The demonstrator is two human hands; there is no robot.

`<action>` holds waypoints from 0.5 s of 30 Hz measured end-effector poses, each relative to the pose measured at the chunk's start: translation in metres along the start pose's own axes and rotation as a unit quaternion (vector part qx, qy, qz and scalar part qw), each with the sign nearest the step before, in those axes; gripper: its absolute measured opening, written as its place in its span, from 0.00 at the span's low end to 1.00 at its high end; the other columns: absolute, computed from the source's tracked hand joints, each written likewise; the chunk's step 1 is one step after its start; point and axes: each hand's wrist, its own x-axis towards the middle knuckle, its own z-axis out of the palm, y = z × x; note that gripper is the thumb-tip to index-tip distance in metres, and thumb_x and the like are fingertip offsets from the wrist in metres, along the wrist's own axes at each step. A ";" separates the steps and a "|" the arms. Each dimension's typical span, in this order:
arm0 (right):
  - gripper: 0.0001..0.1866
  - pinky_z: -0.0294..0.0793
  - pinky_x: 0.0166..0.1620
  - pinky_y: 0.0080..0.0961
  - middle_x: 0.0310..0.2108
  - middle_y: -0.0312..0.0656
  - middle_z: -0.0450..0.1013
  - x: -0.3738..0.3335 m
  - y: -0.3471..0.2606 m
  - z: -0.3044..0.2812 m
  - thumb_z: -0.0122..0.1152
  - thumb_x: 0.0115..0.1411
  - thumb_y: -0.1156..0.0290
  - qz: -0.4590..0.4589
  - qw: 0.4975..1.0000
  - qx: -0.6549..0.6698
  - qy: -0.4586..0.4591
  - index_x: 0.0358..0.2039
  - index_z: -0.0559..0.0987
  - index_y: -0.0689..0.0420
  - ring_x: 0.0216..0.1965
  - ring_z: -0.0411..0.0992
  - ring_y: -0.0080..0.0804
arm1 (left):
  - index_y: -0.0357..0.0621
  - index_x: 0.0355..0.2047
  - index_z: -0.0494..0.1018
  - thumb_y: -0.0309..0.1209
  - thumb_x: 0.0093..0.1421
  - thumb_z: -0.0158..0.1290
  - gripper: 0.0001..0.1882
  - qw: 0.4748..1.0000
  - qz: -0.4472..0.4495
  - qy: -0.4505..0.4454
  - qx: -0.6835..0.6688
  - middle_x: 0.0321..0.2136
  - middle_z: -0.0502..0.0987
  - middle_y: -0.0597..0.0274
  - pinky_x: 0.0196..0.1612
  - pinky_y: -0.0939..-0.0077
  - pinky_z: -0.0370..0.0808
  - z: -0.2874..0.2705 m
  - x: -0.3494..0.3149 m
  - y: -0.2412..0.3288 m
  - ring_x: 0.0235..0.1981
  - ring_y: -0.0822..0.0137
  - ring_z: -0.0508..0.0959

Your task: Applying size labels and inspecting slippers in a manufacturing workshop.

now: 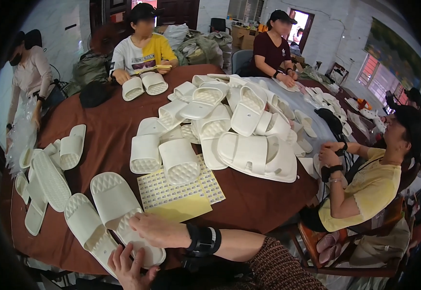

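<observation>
A pair of white slippers lies side by side in front of me, the left slipper [81,212] and the right slipper [109,187], open heels toward me. A small printed mark shows on the left one's insole. My right hand [159,231] is closed in a pinch over the right slipper's insole, just behind the strap; whatever its fingertips hold is hidden. Lower down, my left hand [130,268] has its fingers apart, resting at the slippers' heel end. Just beyond my right hand lie a printed sticker sheet [159,191] and a plain yellow sheet [186,209].
A big slipper pile [215,116] covers the middle of the brown-covered table [249,200]. More slippers [51,179] lie at the left. A person in yellow [365,188] sits at the right; two people work across the table. Another stands far left beside clear plastic bags [22,142].
</observation>
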 end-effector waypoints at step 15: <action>0.06 0.68 0.42 0.38 0.36 0.48 0.68 0.001 0.006 -0.009 0.52 0.58 0.78 -0.025 0.999 0.021 -0.030 0.37 0.69 0.60 0.39 0.69 0.50 | 0.49 0.43 0.77 0.52 0.44 0.65 0.29 0.999 -0.015 0.038 0.015 0.49 0.73 0.56 0.55 0.46 0.61 0.010 -0.009 -0.005 0.52 0.47 0.70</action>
